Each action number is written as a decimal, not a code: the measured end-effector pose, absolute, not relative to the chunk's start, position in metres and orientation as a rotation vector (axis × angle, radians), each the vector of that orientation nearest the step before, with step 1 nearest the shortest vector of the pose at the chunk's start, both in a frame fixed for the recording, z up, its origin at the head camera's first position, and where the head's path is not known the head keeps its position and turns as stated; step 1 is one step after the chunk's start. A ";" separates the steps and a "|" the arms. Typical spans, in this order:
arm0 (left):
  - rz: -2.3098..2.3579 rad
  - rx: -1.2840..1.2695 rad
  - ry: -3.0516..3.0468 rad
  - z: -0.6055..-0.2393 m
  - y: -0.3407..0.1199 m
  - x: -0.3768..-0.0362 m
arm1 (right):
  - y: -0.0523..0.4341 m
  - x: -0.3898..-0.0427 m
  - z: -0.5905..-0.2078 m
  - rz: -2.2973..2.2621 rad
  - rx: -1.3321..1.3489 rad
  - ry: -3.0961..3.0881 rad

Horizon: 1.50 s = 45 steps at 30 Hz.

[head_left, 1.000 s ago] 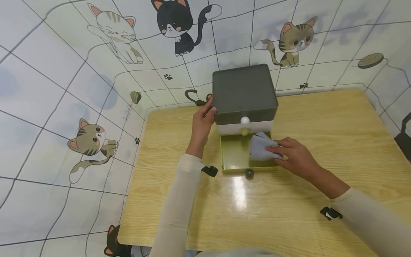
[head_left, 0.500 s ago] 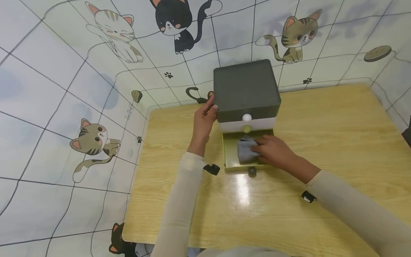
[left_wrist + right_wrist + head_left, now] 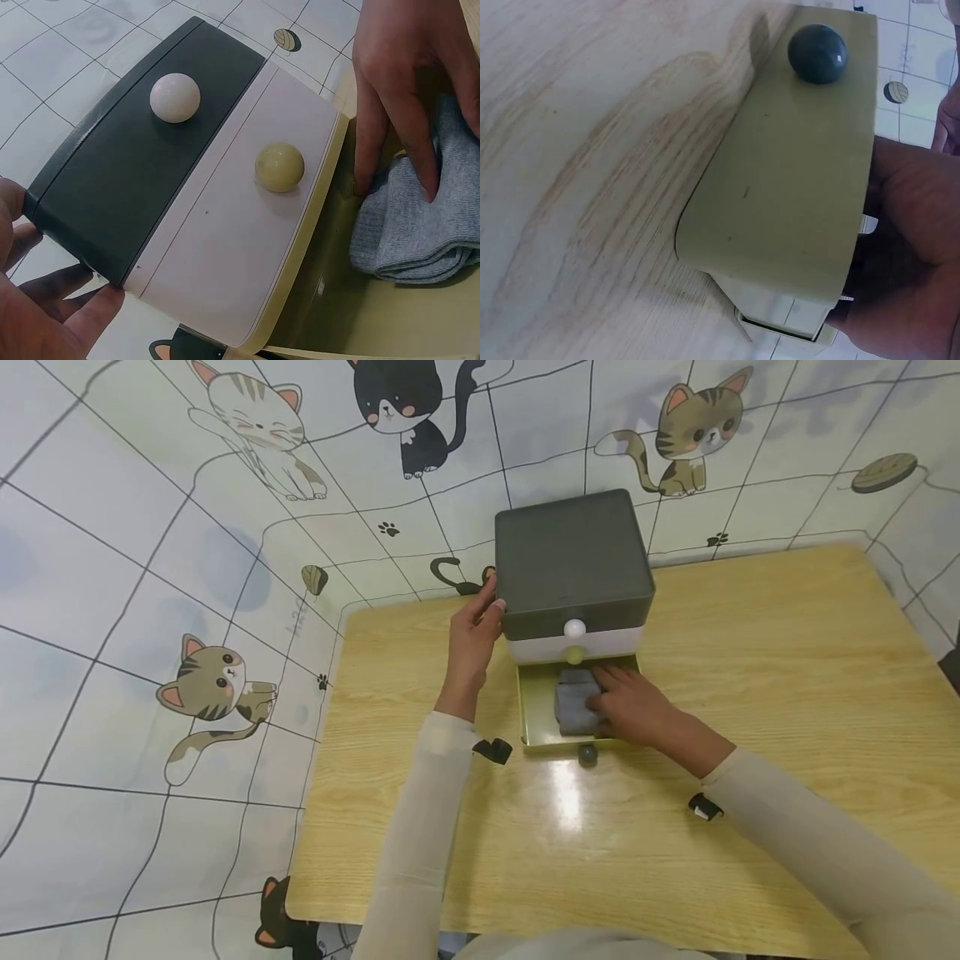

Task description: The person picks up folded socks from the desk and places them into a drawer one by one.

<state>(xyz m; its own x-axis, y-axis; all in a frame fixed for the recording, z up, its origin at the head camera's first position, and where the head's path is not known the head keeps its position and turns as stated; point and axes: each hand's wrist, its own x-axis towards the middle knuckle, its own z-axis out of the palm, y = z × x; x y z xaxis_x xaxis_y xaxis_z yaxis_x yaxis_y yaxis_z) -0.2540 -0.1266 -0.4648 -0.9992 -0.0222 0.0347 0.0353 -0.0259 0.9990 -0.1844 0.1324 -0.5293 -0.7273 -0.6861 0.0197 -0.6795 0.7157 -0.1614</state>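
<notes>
A small drawer unit [image 3: 573, 556] with a dark grey top stands against the wall, its yellow-green bottom drawer [image 3: 538, 714] pulled out. Folded grey-blue socks [image 3: 427, 225] lie inside that drawer, toward its right side. My right hand [image 3: 633, 706] reaches in over the drawer's right side, extended fingers [image 3: 409, 135] pointing down and pressing on the socks. At the unit's left side, my left hand [image 3: 472, 639] rests its fingers and thumb against the front left corner of the dark top drawer [image 3: 150, 150]. In the right wrist view the drawer front hides the socks.
A white knob [image 3: 574, 628], a yellow-green knob [image 3: 574, 655] and a dark knob [image 3: 587, 755] mark the drawer fronts. The wood-grain table [image 3: 765, 693] extends on both sides and in front. A cat-patterned wall [image 3: 540, 452] borders it at the back and left.
My right hand has moved left with the socks and lowered them into the drawer, where they now lie flatter under its fingers. The left hand keeps its place on the unit.
</notes>
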 end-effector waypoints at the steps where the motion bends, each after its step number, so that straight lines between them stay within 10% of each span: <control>1: -2.219 -0.016 -2.165 -0.466 -0.127 -0.254 | 0.133 -0.184 -0.529 -0.263 -1.131 2.854; 11: -2.244 -0.006 -2.153 -0.468 -0.127 -0.255 | 0.145 -0.154 -0.531 -1.146 -0.863 2.842; 21: -2.223 -0.022 -2.178 -0.459 -0.127 -0.257 | 0.144 -0.095 -0.553 -2.360 -0.218 1.461; 29: -2.222 -0.008 -2.169 -0.463 -0.126 -0.256 | 0.134 -0.068 -0.574 -2.398 0.334 0.916; 45: -2.189 -0.033 -2.172 -0.468 -0.125 -0.251 | 0.109 -0.073 -0.575 -2.427 0.603 0.746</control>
<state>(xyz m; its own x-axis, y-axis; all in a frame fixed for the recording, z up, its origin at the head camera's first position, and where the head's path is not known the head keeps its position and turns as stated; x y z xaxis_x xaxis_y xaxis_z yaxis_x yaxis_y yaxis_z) -0.2512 -0.1248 -0.4676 -0.9981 -0.0257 0.0554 0.0556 -0.0071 0.9984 -0.0735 0.1088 -0.5746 -0.7623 -0.3486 -0.5453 0.5947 -0.7097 -0.3776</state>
